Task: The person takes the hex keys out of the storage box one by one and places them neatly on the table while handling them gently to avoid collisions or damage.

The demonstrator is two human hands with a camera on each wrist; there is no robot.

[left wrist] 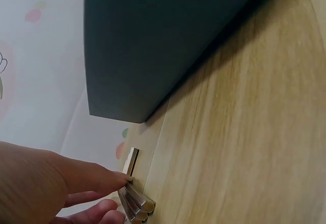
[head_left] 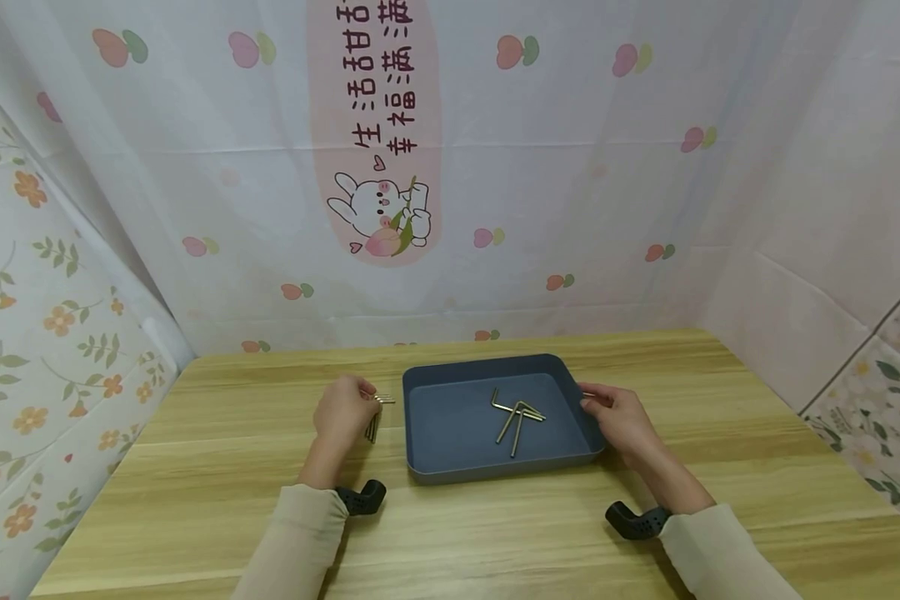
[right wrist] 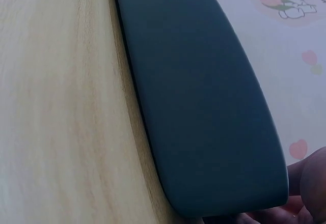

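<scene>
Hex keys [left wrist: 138, 200] partly hidden by left hand [head_left: 342, 414].

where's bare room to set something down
Free: table in front of the tray, between the forearms; inside the tray, left of the hex keys. Crowded: around those keys, and beside the tray at the left hand and right hand.

The table [head_left: 480, 546] has yellowish, streaked wood grain. On it sits the blue-grey tray [head_left: 446, 433], between the left fingers [head_left: 365, 407] and the right fingers [head_left: 602, 391], one short wall touched by the right, the other near the left. Whether the keys [head_left: 372, 428] in the left fingers touch the wood is unclear.
</scene>
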